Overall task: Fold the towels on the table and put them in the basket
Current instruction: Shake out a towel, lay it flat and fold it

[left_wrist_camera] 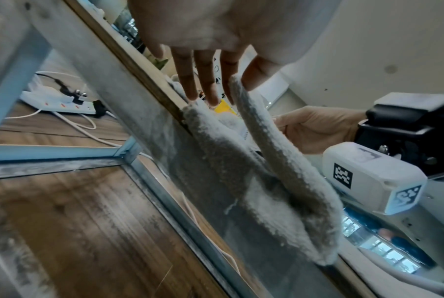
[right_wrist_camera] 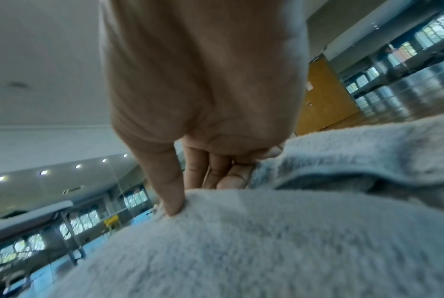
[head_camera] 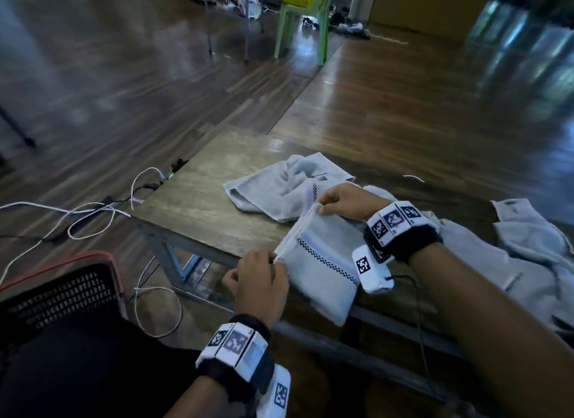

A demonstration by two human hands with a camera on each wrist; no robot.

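A folded white towel (head_camera: 323, 262) with a checkered stripe lies at the table's near edge, its lower part hanging over the rim. My left hand (head_camera: 264, 277) pinches its near corner, thumb and fingers on the stacked edges (left_wrist_camera: 241, 90). My right hand (head_camera: 338, 200) pinches the far corner of the same towel (right_wrist_camera: 241, 242). A crumpled towel (head_camera: 289, 181) lies just beyond. Another unfolded towel (head_camera: 512, 256) spreads to the right under my right forearm. The black basket with a red rim (head_camera: 62, 290) stands on the floor at lower left.
The wooden table (head_camera: 202, 200) has a metal frame (left_wrist_camera: 101, 70). White cables (head_camera: 77, 212) and a power strip (left_wrist_camera: 57, 100) lie on the floor to the left. A green chair (head_camera: 304, 22) with a yellow basket stands far off.
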